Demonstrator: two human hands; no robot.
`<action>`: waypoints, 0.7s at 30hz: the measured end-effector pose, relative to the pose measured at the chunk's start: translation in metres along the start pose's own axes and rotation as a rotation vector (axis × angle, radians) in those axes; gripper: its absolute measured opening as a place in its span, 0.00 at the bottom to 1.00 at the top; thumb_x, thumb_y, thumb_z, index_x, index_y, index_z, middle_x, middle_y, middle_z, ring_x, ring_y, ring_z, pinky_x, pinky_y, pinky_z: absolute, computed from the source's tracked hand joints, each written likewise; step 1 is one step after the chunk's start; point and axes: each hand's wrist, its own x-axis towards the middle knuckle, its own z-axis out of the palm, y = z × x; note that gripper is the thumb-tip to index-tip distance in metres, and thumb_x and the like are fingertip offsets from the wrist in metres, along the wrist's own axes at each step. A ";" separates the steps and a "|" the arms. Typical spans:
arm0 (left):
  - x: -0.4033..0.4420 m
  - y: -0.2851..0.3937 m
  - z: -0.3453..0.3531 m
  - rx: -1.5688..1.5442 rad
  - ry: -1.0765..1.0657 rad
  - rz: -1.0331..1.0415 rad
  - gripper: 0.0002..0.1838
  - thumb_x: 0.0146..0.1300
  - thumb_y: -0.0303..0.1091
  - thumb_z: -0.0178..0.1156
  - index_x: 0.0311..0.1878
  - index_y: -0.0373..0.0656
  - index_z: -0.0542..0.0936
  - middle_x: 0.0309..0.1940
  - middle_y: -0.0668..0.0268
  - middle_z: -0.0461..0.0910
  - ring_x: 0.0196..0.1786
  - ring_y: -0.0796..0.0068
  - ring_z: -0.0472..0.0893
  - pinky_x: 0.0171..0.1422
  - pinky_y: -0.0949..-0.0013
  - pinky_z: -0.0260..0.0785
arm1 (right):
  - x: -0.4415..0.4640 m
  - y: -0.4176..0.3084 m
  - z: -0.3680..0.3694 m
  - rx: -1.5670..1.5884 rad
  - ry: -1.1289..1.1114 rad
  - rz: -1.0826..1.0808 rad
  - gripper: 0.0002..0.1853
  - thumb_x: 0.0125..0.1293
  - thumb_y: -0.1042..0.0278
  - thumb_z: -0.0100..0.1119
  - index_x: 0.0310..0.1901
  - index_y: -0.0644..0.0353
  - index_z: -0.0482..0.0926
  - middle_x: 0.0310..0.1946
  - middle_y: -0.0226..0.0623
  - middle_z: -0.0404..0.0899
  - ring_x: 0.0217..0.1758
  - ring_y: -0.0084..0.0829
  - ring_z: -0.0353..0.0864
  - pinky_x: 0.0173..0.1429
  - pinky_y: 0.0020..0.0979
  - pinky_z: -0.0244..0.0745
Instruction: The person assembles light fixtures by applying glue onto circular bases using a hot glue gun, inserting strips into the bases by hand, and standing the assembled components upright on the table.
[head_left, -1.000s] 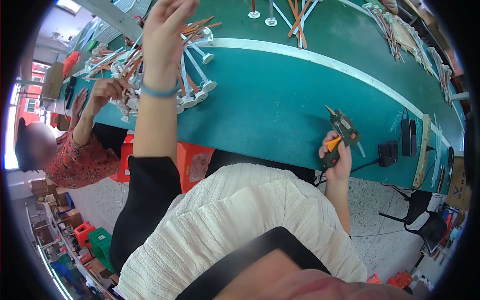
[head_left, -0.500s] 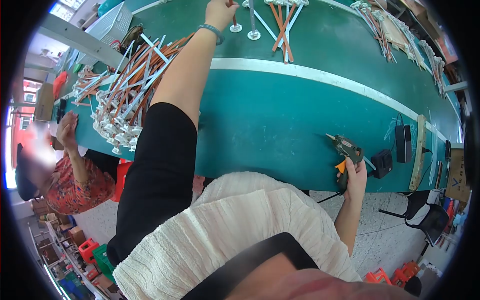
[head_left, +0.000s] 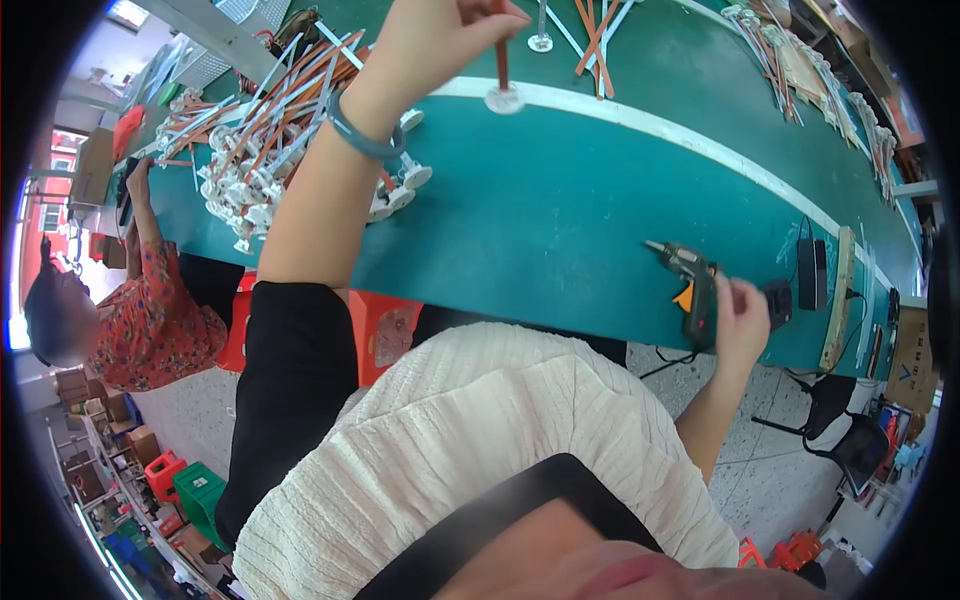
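Observation:
My left hand (head_left: pixel 425 50) is closed around a thin brown stick (head_left: pixel 503 60) with a round, whitish base (head_left: pixel 504 98). The stick is upright, its base over the white strip on the table. A dark green glue gun (head_left: pixel 692 290) with an orange trigger is at the table's front right, nozzle towards the upper left. Beside its rear and handle is my right hand (head_left: pixel 742 325), fingers curled together; what they pinch, if anything, is hidden. A pile of brown and white sticks with white bases (head_left: pixel 245 185) sits left of my left forearm, which partly covers it.
More sticks (head_left: pixel 600 50) lie crossed at the back, near an upright stick on a white base (head_left: pixel 540 43). Bundles (head_left: pixel 765 65) line the far right. A black box (head_left: pixel 811 265) and wooden bar (head_left: pixel 838 300) are at right. Another person (head_left: pixel 150 320) sits at left.
My left hand has come nearer, bringing the brown stick from the back to the white strip. My right hand has shifted right, from gripping the glue gun's handle to beside its rear.

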 end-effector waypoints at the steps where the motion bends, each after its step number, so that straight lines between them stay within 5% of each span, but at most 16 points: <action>1: -0.009 0.018 0.006 -0.053 -0.049 -0.021 0.37 0.58 0.19 0.61 0.71 0.39 0.60 0.33 0.62 0.82 0.36 0.78 0.81 0.42 0.72 0.74 | 0.008 -0.010 -0.003 0.258 -0.008 -0.049 0.10 0.65 0.67 0.64 0.42 0.65 0.82 0.34 0.33 0.79 0.34 0.20 0.78 0.38 0.25 0.74; 4: -0.030 0.044 0.032 -0.135 -0.224 0.005 0.37 0.59 0.19 0.61 0.72 0.39 0.59 0.34 0.62 0.82 0.36 0.78 0.80 0.43 0.72 0.74 | 0.030 -0.101 -0.024 0.886 -0.175 -0.066 0.12 0.62 0.72 0.65 0.46 0.66 0.81 0.39 0.32 0.80 0.41 0.19 0.78 0.43 0.20 0.74; 6: -0.038 0.054 0.047 -0.156 -0.298 0.047 0.37 0.59 0.20 0.61 0.72 0.39 0.60 0.34 0.61 0.83 0.36 0.78 0.80 0.43 0.72 0.74 | 0.042 -0.144 -0.023 0.741 -0.272 -0.375 0.12 0.61 0.71 0.66 0.46 0.66 0.81 0.37 0.31 0.81 0.37 0.17 0.77 0.37 0.20 0.72; 8: -0.046 0.058 0.059 -0.169 -0.324 0.073 0.36 0.60 0.20 0.61 0.71 0.39 0.60 0.35 0.61 0.83 0.36 0.78 0.80 0.43 0.72 0.74 | 0.051 -0.176 -0.016 0.786 -0.392 -0.452 0.13 0.60 0.69 0.66 0.45 0.66 0.81 0.33 0.29 0.82 0.30 0.15 0.75 0.33 0.20 0.69; 13: -0.066 0.033 0.092 -0.313 0.123 0.253 0.27 0.61 0.27 0.62 0.64 0.38 0.69 0.35 0.57 0.82 0.40 0.70 0.82 0.48 0.69 0.73 | 0.060 -0.177 -0.011 0.979 -0.398 -0.375 0.12 0.61 0.66 0.66 0.43 0.64 0.82 0.26 0.26 0.80 0.26 0.14 0.72 0.29 0.19 0.65; 16: -0.080 -0.027 0.083 -0.085 -0.110 0.388 0.19 0.65 0.36 0.63 0.54 0.34 0.74 0.39 0.54 0.81 0.45 0.62 0.82 0.57 0.66 0.70 | 0.058 -0.172 -0.012 0.977 -0.371 -0.299 0.10 0.63 0.65 0.65 0.40 0.63 0.82 0.25 0.26 0.79 0.25 0.14 0.72 0.28 0.17 0.65; 19: -0.099 -0.041 0.075 -0.080 -0.620 0.244 0.17 0.65 0.40 0.62 0.47 0.35 0.78 0.32 0.59 0.79 0.37 0.65 0.80 0.48 0.66 0.71 | 0.061 -0.168 -0.009 1.005 -0.337 -0.258 0.10 0.64 0.64 0.65 0.38 0.63 0.81 0.25 0.26 0.79 0.25 0.13 0.72 0.28 0.18 0.65; 21: -0.115 -0.007 0.043 -0.452 -0.950 0.091 0.15 0.64 0.42 0.62 0.39 0.37 0.80 0.26 0.62 0.77 0.30 0.68 0.77 0.38 0.64 0.70 | 0.066 -0.162 -0.004 0.998 -0.295 -0.246 0.10 0.64 0.64 0.64 0.38 0.63 0.81 0.25 0.27 0.79 0.25 0.13 0.72 0.28 0.18 0.66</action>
